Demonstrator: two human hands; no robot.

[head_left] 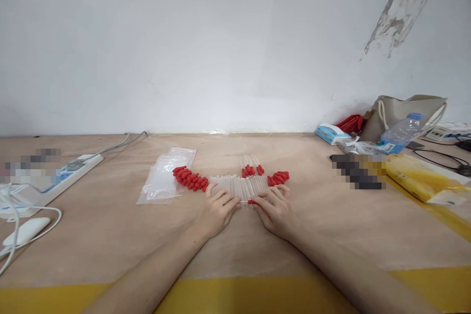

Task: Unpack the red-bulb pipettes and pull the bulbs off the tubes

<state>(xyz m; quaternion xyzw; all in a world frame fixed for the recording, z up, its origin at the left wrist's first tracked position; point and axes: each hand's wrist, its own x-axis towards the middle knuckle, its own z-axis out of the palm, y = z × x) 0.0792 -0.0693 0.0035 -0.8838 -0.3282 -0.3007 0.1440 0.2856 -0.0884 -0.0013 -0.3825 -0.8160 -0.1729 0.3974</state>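
Note:
A row of slim clear tubes (239,185) lies side by side on the table, partly covered by my hands. Red rubber bulbs cluster at the left end (191,179) and the right end (278,178) of the row, so these look like droppers. At its near edge, one clear dropper (244,202) lies crosswise between my hands. My left hand (220,210) has its fingers closed at the tube side of it. My right hand (275,210) pinches near its red bulb (252,201). Several more red-bulbed droppers (250,170) point away just behind the row.
Clear plastic bags (167,174) are stacked left of the droppers. Farther left are a white power strip (73,176) and cables. On the right stand a water bottle (403,132), a tissue pack (332,134), a tote bag (401,113) and a yellow package (419,176). A wall closes the back.

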